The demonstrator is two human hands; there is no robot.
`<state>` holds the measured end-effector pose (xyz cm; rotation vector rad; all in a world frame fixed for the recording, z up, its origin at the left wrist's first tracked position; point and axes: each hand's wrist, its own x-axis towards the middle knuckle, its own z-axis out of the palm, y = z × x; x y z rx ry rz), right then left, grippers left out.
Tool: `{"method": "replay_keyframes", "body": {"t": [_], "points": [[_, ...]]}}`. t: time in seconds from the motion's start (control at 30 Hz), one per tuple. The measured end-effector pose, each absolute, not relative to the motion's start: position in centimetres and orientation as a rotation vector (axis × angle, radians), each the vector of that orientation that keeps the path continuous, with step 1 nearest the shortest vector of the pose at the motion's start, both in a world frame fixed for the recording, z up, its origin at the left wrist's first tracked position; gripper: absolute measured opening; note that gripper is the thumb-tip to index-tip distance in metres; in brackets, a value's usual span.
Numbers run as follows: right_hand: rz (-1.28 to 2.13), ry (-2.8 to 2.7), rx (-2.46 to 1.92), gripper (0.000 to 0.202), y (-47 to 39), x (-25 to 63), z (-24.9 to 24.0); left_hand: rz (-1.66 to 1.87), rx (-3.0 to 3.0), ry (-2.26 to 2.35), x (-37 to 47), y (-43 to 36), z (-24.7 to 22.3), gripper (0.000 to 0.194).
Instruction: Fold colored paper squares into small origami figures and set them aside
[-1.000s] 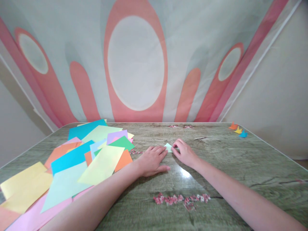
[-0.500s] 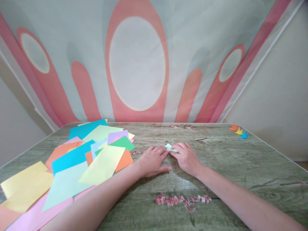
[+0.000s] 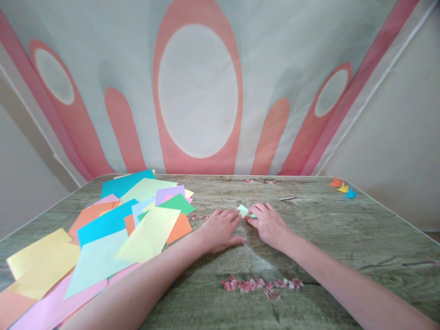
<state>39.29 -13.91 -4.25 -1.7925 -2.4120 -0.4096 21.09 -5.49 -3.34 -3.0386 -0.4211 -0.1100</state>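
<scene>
Grip: left hand (image 3: 221, 230), 1, laid palm down with fingers stretched out, fingertips at the left end of a small paper piece (image 3: 242, 210); right hand (image 3: 271, 228), 1, fingers bent and bunched at the right end of the same piece, whether pinching it or only pressing it cannot be told. Paper piece, 1: pale mint green, matt, flat on the wood-patterned tabletop (image 3: 326, 229) between the 2 hands, a pointed corner showing at the far side and a narrow strip showing past the right fingers; its full outline and folds lie under the fingers and are too small to read. Small paper figures (image 3: 343, 188), 3, pointed in shape, in a slanting row near the far right corner: 1 orange, 1 yellow, 1 blue; their finer form is hard to make out. Loose coloured sheets (image 3: 149, 233), spread over the left side and overlapping, total not countable: 2 large bright blue sheets (image 3: 106, 224), 1 lavender sheet (image 3: 169, 195) and 1 large mint sheet (image 3: 98, 261) can be picked out. At lower left, a pink sheet (image 3: 65, 302) is partly covered by the left forearm (image 3: 151, 284), and a salmon sheet (image 3: 15, 305) is cut off by the picture's edge. Printed blossom sprays (image 3: 245, 285): 1 nearer the viewer, 2 at the far edge, 1 partly hidden behind the left hand. Backdrop (image 3: 197, 91), 1, grey with pink shapes, cut off at the top: 3 pale ovals.
</scene>
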Motion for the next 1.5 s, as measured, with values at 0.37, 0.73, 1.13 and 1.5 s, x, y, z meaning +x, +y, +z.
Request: {"method": "replay_keyframes", "body": {"t": [0.37,0.73,1.13,1.5], "points": [[-0.482,-2.458,-2.037,0.019,-14.9,39.7,-3.1,-0.112,-3.042,-0.424,21.1,-5.4,-3.5,0.067],[-0.494,-2.364,-2.092,0.02,-15.0,40.6,-2.6,-0.193,-3.011,-0.41,21.2,-5.4,-3.8,0.064],[-0.429,-2.429,-1.895,0.023,-14.6,38.6,-4.1,-0.284,-2.923,-0.483,21.4,-5.8,-3.9,0.057],[-0.38,-2.414,-1.944,0.026,-14.3,38.6,-4.1,-0.169,-2.829,-0.7,20.8,-6.1,-2.6,0.036]]}}
